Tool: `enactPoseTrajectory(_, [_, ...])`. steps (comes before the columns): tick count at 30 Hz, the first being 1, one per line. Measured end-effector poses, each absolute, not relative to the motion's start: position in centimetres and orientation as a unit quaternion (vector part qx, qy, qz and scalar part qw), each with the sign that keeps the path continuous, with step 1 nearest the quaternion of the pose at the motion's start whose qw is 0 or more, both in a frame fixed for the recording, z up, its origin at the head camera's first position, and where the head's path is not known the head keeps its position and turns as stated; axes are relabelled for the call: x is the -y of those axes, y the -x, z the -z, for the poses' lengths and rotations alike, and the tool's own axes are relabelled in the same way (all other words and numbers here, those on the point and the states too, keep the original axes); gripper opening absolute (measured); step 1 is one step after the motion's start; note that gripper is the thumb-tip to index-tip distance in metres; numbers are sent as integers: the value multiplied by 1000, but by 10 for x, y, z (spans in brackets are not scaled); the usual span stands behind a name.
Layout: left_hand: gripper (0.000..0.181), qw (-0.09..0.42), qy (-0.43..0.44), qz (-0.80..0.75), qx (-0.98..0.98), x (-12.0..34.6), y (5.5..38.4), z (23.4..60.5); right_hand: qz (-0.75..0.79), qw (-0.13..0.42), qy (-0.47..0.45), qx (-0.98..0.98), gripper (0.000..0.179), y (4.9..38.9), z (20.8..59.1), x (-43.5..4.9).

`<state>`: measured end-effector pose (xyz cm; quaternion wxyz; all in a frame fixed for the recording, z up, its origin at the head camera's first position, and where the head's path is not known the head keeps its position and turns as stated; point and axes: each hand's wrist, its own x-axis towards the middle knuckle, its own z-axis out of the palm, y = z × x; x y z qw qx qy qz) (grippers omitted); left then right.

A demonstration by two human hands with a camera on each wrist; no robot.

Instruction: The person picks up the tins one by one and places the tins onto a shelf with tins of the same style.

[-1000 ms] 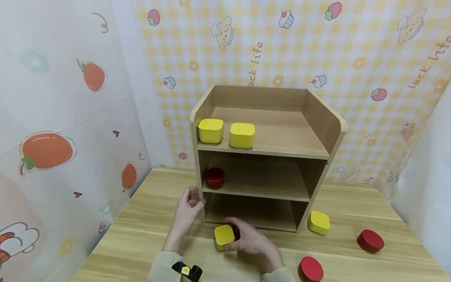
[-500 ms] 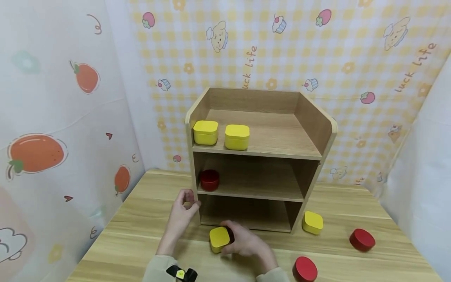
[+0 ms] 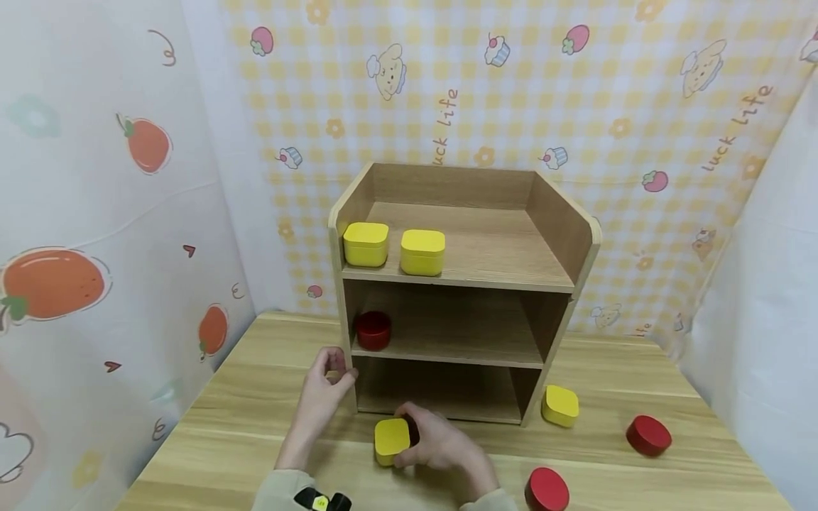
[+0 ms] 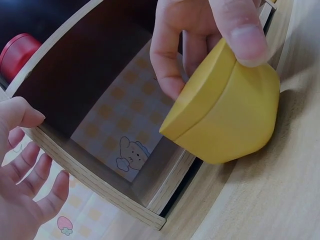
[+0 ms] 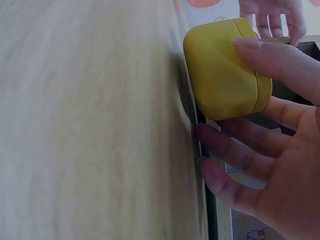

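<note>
Wooden table, right fingers in a pinch on part-hidden yellow box, left fingers spread.

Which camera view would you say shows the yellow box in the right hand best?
The left wrist view: the yellow box appears largest there, with much of its side unobstructed. The right wrist view also shows it close, gripped by the right hand. The head view shows it smaller, mostly from above.

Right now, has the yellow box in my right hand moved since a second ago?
No: the yellow box shows no clear shift against the shelf.
</note>
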<state>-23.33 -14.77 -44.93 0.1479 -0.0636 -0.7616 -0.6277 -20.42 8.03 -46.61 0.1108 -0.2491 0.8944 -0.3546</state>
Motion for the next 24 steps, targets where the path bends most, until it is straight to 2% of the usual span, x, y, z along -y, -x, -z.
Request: enactPoseTrajectory(24, [27,139,63,626,765,149,234,449,415,76,265,-867,57,198,436,-94])
